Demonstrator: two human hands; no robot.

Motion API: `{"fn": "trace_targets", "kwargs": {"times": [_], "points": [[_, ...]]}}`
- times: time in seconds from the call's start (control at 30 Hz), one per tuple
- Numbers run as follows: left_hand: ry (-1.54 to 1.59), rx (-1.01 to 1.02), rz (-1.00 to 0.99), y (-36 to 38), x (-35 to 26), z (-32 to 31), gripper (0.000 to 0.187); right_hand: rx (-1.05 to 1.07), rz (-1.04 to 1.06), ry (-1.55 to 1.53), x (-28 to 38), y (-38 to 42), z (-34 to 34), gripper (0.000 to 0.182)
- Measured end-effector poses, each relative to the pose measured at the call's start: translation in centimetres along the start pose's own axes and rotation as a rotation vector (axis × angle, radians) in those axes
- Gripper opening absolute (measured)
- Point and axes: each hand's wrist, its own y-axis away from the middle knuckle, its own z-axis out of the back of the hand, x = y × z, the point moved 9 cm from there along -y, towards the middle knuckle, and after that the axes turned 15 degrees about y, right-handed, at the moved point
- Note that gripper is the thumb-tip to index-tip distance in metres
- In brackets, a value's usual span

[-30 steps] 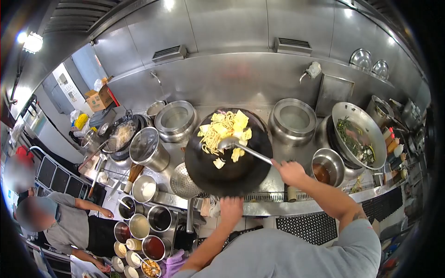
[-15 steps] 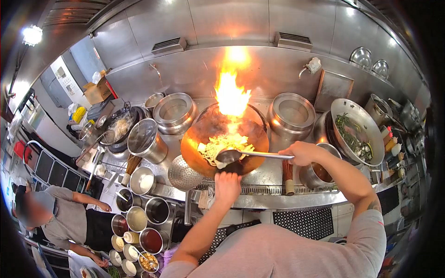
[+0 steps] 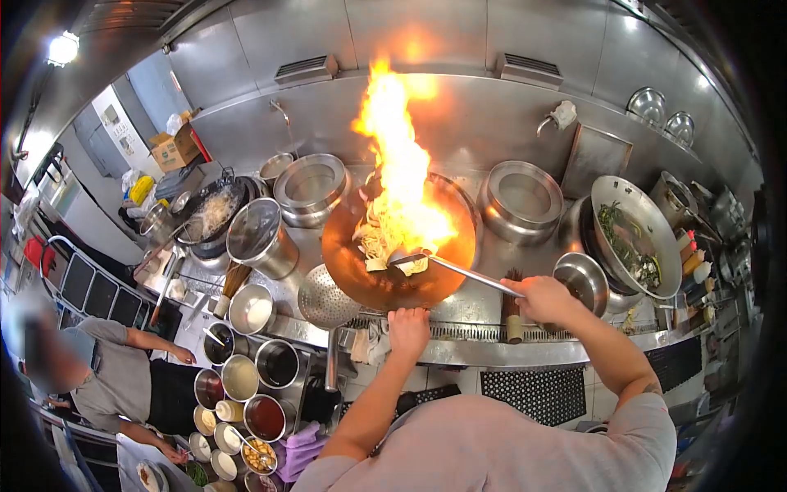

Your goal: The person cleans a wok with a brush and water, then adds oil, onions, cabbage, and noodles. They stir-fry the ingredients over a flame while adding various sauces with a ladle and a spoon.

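Observation:
A large wok (image 3: 352, 283) sits on the burner in the middle, with pale noodles (image 3: 379, 239) inside. Tall flames (image 3: 402, 156) rise from its back and right part and hide some of the food. My left hand (image 3: 407, 332) is closed at the wok's near edge; the part it grips is covered by the fingers. A long-handled metal ladle (image 3: 467, 272) is held in my right hand (image 3: 541, 299), fingers wrapped round the handle end. The ladle's bowl rests down among the noodles at the wok's centre.
A perforated strainer (image 3: 318, 297) lies left of the wok. Lidded steel pots (image 3: 525, 197) flank the burner. At right stands a wide pan (image 3: 648, 221) with greens; at left, a frying wok (image 3: 215, 217). Several sauce pots (image 3: 266, 418) and a co-worker (image 3: 115, 369) are lower left.
The flames have grown taller and spread over the wok's right side. The noodles now sit further back and are heaped up. My right hand with the ladle has moved slightly right and nearer me.

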Motion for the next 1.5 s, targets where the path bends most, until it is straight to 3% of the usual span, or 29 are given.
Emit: {"fn": "trace_targets", "kwargs": {"times": [0.1, 0.27, 0.33, 0.4, 0.47, 0.6, 0.67, 0.7, 0.77, 0.9, 1.0, 1.07, 1.1, 1.13, 1.17, 1.2, 1.23, 1.27, 1.3, 1.33, 1.37, 1.4, 1.47, 1.5], "points": [[0.029, 0.032, -0.008, 0.9, -0.2, 1.0, 0.021, 0.09, 0.116, -0.299, -1.2, -0.5, 0.4, 0.056], [-0.042, 0.159, -0.035, -4.5, -2.4, 4.6, 0.019, 0.119, 0.236, -0.335, -0.8, -4.0, 1.5, 0.055], [-0.048, 0.173, -0.036, -3.7, -2.2, 4.2, 0.019, 0.152, 0.142, -0.205, -0.4, -5.7, 0.8, 0.056], [-0.061, 0.055, -0.061, 0.9, -1.5, 2.6, 0.018, 0.133, 0.083, -0.081, 1.0, -5.6, -0.5, 0.057], [0.047, 0.06, 0.0, 6.7, 0.9, -0.5, 0.018, 0.015, 0.023, 0.134, 1.4, -5.7, -4.1, 0.057], [-0.013, -0.047, -0.099, 1.9, -1.8, 1.0, 0.018, -0.015, 0.042, 0.11, 1.9, -2.2, -3.2, 0.056], [-0.103, 0.1, -0.036, -3.1, 0.0, -1.5, 0.018, -0.024, 0.01, 0.052, 1.2, -1.9, -1.3, 0.055], [-0.116, 0.105, 0.034, -4.9, 1.2, -2.0, 0.019, -0.052, 0.007, 0.033, 0.8, -2.1, -1.1, 0.053], [-0.064, 0.086, -0.02, -7.4, 2.2, -1.8, 0.019, -0.087, -0.011, 0.012, -0.2, -3.1, -1.7, 0.053], [0.038, 0.161, 0.019, -7.4, 4.5, -2.9, 0.02, -0.106, -0.107, -0.103, -2.3, -4.9, -3.1, 0.052], [0.009, -0.369, -0.1, -5.1, -1.1, 4.2, 0.031, -0.142, -0.157, -0.195, -3.9, -5.7, -4.6, 0.053], [0.535, -0.011, 0.13, 2.2, -1.1, -4.3, 0.026, -0.165, -0.181, -0.227, -5.1, -7.0, -4.7, 0.053], [0.695, 0.182, 0.31, 8.9, -0.9, -12.4, 0.024, -0.15, -0.209, -0.254, -5.5, -7.4, -5.0, 0.054], [0.73, 0.672, 0.638, 13.8, -2.0, -18.0, 0.037, -0.134, -0.238, -0.28, -5.9, -7.7, -5.3, 0.054], [0.822, 0.763, 0.738, 19.6, -1.3, -24.8, 0.036, -0.13, -0.24, -0.275, -6.0, -8.0, -5.5, 0.054], [1.133, 0.676, 1.108, 26.2, 0.7, -33.1, 0.038, -0.155, -0.245, -0.299, -6.2, -8.3, -5.5, 0.054], [1.315, 0.639, 1.508, 28.6, 0.7, -35.6, 0.048, -0.185, -0.247, -0.322, -6.2, -8.8, -5.3, 0.054], [1.341, 0.572, 1.519, 28.0, 1.6, -38.2, 0.059, -0.187, -0.245, -0.314, -5.9, -9.2, -5.4, 0.054], [1.351, 0.575, 1.514, 28.9, 2.3, -41.0, 0.059, -0.197, -0.278, -0.35, -5.9, -9.1, -5.5, 0.054], [1.474, 0.075, 0.643, 24.1, 2.5, -39.9, 0.053, -0.203, -0.309, -0.38, -6.1, -8.9, -5.5, 0.053], [1.269, -0.008, 0.559, 25.2, 2.5, -42.8, 0.045, -0.196, -0.305, -0.364, -6.0, -8.9, -5.2, 0.053], [1.279, -0.016, 0.569, 27.3, 2.2, -45.9, 0.045, -0.146, -0.352, -0.419, -6.3, -8.6, -5.5, 0.053], [1.403, -0.079, 1.19, 32.0, 3.4, -47.3, 0.041, -0.092, -0.402, -0.488, -6.4, -8.2, -6.0, 0.052], [1.46, -0.218, 1.781, 34.1, 3.3, -46.9, 0.041, -0.084, -0.416, -0.494, -6.7, -7.9, -5.9, 0.051]]}}
